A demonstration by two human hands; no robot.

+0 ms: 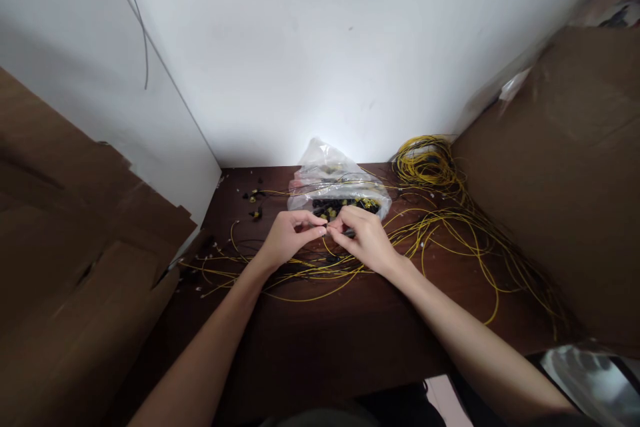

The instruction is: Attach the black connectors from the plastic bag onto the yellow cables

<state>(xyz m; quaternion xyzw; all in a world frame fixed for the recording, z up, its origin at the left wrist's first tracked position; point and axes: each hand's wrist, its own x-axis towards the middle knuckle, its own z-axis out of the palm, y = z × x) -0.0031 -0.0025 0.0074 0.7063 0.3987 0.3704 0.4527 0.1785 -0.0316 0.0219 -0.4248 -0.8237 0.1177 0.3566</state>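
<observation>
Yellow cable [327, 232] is sitting pinched between both grips: left hand [287, 237] and right hand [367, 240] fingertips meeting, just before plastic bag [335, 180].

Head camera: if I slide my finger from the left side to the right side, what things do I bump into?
Cardboard → left hand → right hand → yellow cable coil → brown box. The plastic bag sits behind both hands, so it has no clear place in the row.
</observation>
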